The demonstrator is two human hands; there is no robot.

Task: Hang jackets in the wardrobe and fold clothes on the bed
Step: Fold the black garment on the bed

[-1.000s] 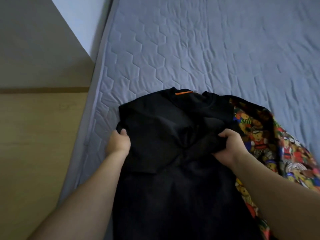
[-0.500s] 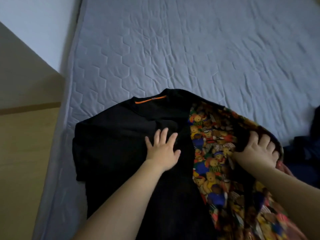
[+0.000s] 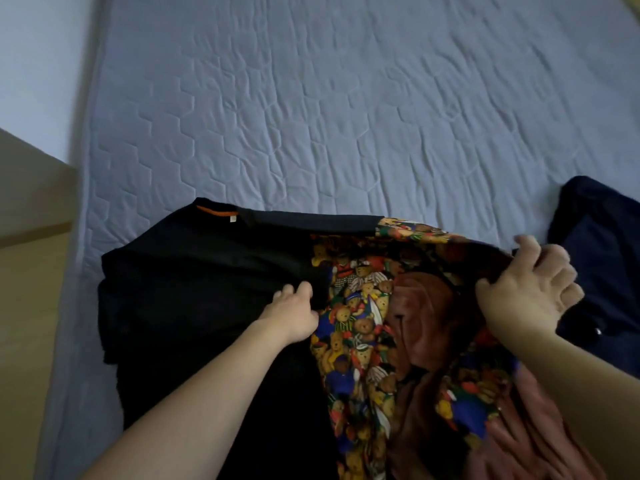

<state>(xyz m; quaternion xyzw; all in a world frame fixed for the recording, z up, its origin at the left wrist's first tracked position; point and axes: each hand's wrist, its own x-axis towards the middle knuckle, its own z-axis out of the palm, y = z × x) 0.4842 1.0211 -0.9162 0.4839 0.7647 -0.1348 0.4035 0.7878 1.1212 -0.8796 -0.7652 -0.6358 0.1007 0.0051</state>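
On the quilted bed (image 3: 346, 98), the left hand (image 3: 291, 317) pins the black shirt (image 3: 194, 271) with curled fingers while the right hand (image 3: 526, 292) clutches its teddy-bear sleeve (image 3: 360, 306), likely spreading it for folding.

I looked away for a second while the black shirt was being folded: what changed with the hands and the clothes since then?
The right hand let go of the black shirt, moved right and now grips and lifts the edge of the teddy-bear print garment, uncovering a reddish-brown cloth. The left hand shifted from the shirt's left edge to its right edge. The shirt stays on the mattress.
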